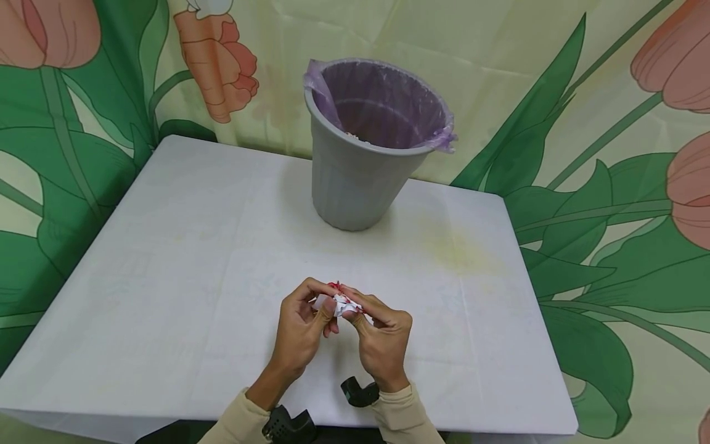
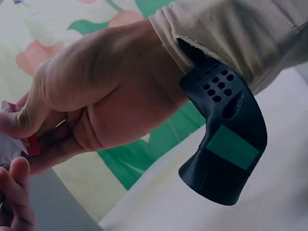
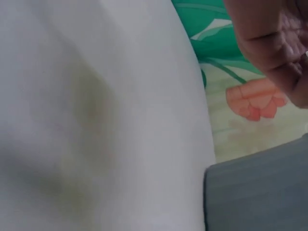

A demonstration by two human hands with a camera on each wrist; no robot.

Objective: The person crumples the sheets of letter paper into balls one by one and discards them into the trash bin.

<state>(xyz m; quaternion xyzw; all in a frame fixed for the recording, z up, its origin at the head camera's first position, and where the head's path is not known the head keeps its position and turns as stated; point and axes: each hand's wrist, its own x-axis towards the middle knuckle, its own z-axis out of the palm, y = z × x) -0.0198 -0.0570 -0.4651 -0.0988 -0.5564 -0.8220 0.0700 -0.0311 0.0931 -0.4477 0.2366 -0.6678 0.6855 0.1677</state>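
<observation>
A small crumpled piece of white and red paper or wrapper (image 1: 346, 305) is held above the near middle of the table in the head view. My left hand (image 1: 299, 324) pinches its left side between thumb and fingers. On the other side, my right hand (image 1: 383, 339) grips it with thumb and fingertips. The left wrist view shows part of the wrapper (image 2: 9, 147) at its left edge, under the left thumb. Only some curled fingers of the right hand (image 3: 276, 48) appear in the right wrist view, and the wrapper cannot be made out there.
A grey bin (image 1: 355, 179) with a purple liner (image 1: 383, 117) stands at the back of the table, with some pale bits inside. A white cloth (image 1: 166, 277) covers the table. Behind hangs a flower-printed backdrop (image 1: 471, 43). Black camera mounts (image 1: 291, 425) sit on both wrists.
</observation>
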